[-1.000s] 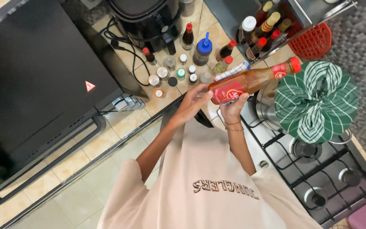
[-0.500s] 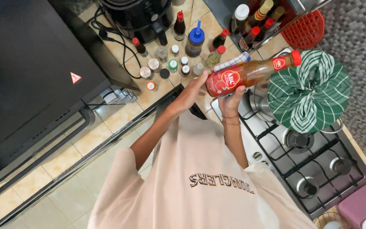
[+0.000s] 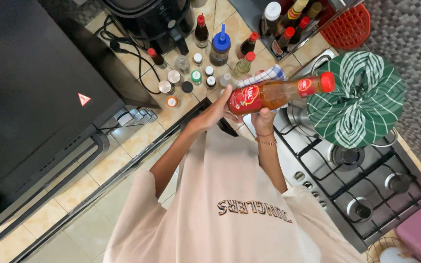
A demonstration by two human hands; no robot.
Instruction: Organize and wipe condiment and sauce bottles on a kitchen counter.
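- Sauce bottle (image 3: 274, 94) has tilted nearer level since the earlier frame, cap toward three o'clock.
- Left hand (image 3: 219, 108) clamps its base; right hand (image 3: 263, 118) grips underneath.
- Judged fairly heavy, rigid, slippery; hold at the labelled body.

Overhead head view, facing straight down

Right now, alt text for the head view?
Both hands hold a red-capped sauce bottle sideways, left hand at its base, right hand beneath, above a gas stove beside a green striped cloth bundle and a tiled counter of small bottles.
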